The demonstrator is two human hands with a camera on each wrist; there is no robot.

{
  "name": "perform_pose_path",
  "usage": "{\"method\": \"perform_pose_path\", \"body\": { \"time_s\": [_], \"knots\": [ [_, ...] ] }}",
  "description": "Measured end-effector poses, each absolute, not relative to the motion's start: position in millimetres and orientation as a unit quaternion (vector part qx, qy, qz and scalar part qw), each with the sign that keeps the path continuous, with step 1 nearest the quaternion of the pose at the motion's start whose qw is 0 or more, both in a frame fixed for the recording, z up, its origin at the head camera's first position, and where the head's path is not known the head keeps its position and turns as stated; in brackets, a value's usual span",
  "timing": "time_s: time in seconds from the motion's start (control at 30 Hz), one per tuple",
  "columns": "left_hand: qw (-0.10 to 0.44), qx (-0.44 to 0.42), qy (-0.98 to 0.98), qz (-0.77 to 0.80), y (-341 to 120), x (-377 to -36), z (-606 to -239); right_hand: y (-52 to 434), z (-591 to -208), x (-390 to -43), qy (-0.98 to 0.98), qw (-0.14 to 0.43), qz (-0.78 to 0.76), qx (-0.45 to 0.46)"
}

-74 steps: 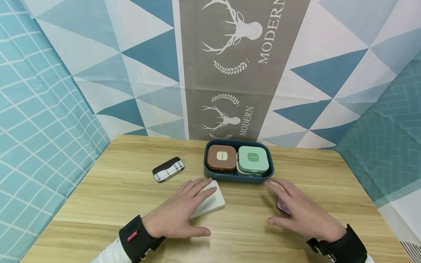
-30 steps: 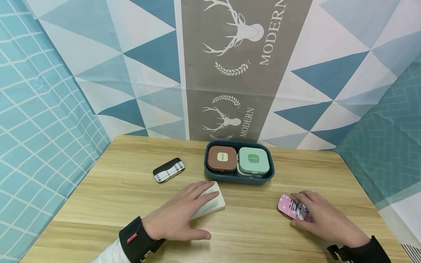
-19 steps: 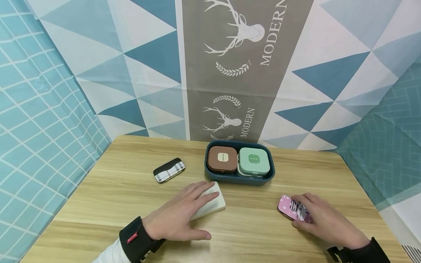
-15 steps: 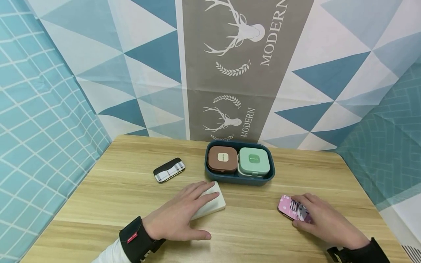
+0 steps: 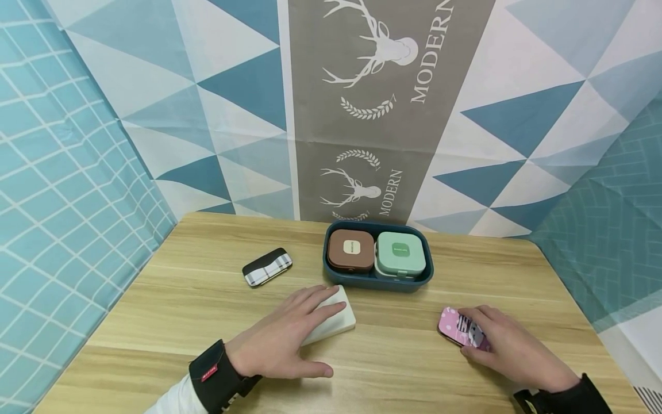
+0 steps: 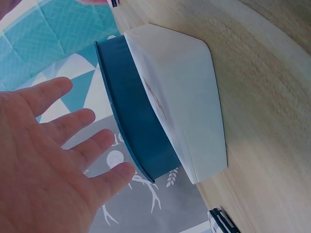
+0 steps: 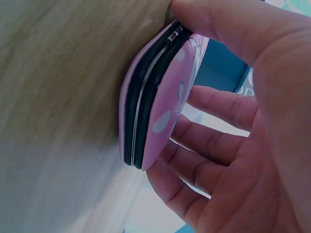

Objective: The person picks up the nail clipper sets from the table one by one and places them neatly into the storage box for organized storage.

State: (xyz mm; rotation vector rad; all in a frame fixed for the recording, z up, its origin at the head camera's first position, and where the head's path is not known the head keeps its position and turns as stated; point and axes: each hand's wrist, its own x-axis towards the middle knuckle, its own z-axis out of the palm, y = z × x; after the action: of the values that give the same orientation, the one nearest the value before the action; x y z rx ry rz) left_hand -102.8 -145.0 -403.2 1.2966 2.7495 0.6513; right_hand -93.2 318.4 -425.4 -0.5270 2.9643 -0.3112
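My left hand (image 5: 281, 339) is spread over a flat white box (image 5: 333, 322) on the table. In the left wrist view, the loosely extended fingers (image 6: 102, 145) stand apart from the white box (image 6: 189, 97). Farther right, my right hand (image 5: 509, 348) holds a small pink hard-shell case (image 5: 455, 326) with white dots and a cartoon figure, lying on the table. From the right wrist, the thumb (image 7: 194, 14) is at one edge of the pink case (image 7: 163, 107), and the bent fingers (image 7: 214, 133) reach its other side. A metal fitting shows on its dark seam.
At the back stands a dark blue tray (image 5: 377, 282) with a brown lidded box (image 5: 351, 259) and a mint green one (image 5: 400, 253) inside. A black and plaid case (image 5: 267, 268) lies to the left. Patterned wall coverings (image 5: 362, 115) rise behind the wooden table (image 5: 383, 379).
Since the oldest frame, my right hand has moved right and toward me, from near the tray's corner onto the pink case, and stayed there. My left hand has barely moved.
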Motion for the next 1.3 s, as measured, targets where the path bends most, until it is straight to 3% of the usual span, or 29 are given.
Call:
{"method": "perform_pose_path", "body": {
  "time_s": [0.47, 0.8, 1.3],
  "knots": [
    [0.010, 0.424, 0.881, 0.208, -146, -103, -402, 312, -408, -93, 0.975, 0.045, -0.107, -0.188],
    [0.015, 0.424, 0.880, 0.211, -145, -103, -402, 310, -387, -102, 0.965, -0.034, -0.094, -0.242],
    [0.028, 0.417, 0.882, 0.216, -146, -101, -401, 299, -357, -122, 0.951, -0.084, -0.081, -0.286]
  ]
}}
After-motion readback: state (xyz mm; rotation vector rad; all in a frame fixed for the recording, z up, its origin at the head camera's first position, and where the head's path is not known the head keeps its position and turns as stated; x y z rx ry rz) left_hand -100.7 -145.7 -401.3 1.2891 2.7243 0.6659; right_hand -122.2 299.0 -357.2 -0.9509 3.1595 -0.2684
